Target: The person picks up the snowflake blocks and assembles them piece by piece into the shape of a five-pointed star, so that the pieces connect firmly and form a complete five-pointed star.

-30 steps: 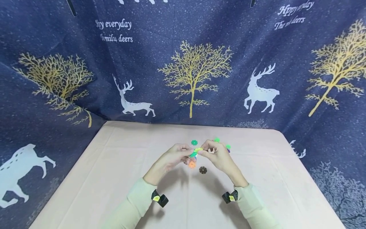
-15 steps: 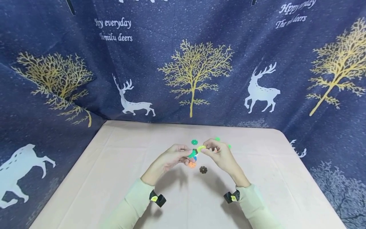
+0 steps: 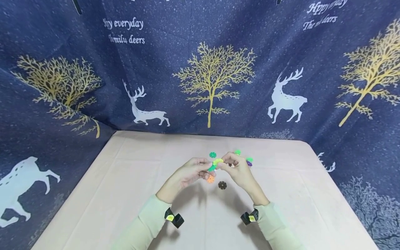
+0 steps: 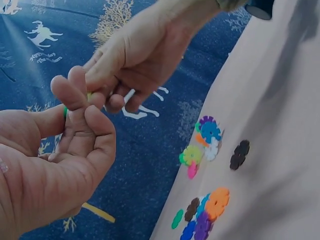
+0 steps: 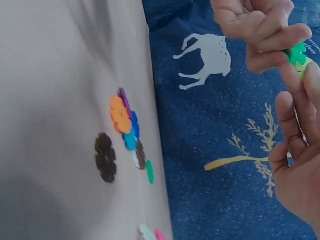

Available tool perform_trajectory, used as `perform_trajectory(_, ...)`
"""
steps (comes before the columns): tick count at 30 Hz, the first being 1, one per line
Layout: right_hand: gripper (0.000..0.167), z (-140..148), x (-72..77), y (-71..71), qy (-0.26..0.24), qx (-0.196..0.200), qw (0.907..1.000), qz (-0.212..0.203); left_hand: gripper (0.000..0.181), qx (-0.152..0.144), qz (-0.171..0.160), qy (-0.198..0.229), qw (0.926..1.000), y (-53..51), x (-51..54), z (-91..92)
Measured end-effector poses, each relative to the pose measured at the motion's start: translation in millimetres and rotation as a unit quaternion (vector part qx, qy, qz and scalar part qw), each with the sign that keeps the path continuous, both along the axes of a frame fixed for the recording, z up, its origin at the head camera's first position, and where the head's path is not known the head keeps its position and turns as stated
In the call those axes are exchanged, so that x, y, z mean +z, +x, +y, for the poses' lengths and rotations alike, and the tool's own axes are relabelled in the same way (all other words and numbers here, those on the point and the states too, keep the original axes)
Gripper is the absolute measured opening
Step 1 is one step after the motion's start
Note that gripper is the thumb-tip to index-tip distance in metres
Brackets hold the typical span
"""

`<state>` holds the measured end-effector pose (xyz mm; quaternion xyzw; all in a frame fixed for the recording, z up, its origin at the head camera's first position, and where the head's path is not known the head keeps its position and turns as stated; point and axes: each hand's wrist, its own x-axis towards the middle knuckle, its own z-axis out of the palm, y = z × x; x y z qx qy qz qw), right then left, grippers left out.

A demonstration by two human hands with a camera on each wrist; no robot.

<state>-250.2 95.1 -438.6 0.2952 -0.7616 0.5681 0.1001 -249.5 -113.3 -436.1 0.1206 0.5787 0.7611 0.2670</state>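
Note:
My left hand (image 3: 190,172) pinches a green flower-shaped disc (image 3: 211,168) between thumb and fingers above the table. Held against it in my right hand (image 3: 242,172) is a yellow disc (image 3: 218,161). In the right wrist view the green disc (image 5: 297,54) and the yellow disc (image 5: 305,67) touch at their edges; whether their slots interlock I cannot tell. The left wrist view shows my left hand (image 4: 65,150) and right hand (image 4: 135,55) close together, fingers hiding most of both discs.
Below the hands on the table (image 3: 125,194) lie a dark brown disc (image 3: 222,185) and an orange disc (image 3: 210,179). A green disc (image 3: 213,155) is farther back. Several more discs, among them purple (image 4: 203,226) and blue (image 4: 211,132), lie in two groups. A patterned curtain (image 3: 187,69) stands behind.
Half a second ago the yellow disc was a little apart from the green one, to the right, with a dark piece visible between; my right hand has since moved left and brought the yellow disc against the green.

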Motion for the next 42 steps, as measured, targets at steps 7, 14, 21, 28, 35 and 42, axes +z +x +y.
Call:
perform_trajectory(7,0.010,0.4,-20.7,-12.0,-0.035,0.031,0.9988,-0.015,0.013,0.016,0.006,0.007,0.9998,-1.3,4.3,1.6)
perform_trajectory(14,0.004,5.5,-20.5,-14.6,0.010,0.023,0.9991,-0.034,0.010,0.023,0.022,-0.028,0.9991,-2.1,4.5,3.2)
perform_trajectory(21,0.012,9.2,-9.5,-6.8,0.066,0.012,0.9968,-0.043,0.015,0.047,0.029,-0.071,0.9960,-2.6,1.8,-2.6)
perform_trajectory(28,0.015,12.9,-33.2,-20.5,0.117,0.021,0.9918,-0.048,0.014,0.060,0.037,-0.090,0.9935,-2.5,-3.0,-7.2)
perform_trajectory(35,0.016,21.2,-47.3,-24.4,0.218,0.070,0.9721,-0.051,0.010,0.072,0.049,-0.101,0.9910,-1.1,-5.6,-14.2)
perform_trajectory(42,0.028,32.2,-58.2,-20.5,0.323,0.079,0.9406,-0.067,0.007,0.078,0.053,-0.093,0.9912,0.9,-6.8,-18.3)
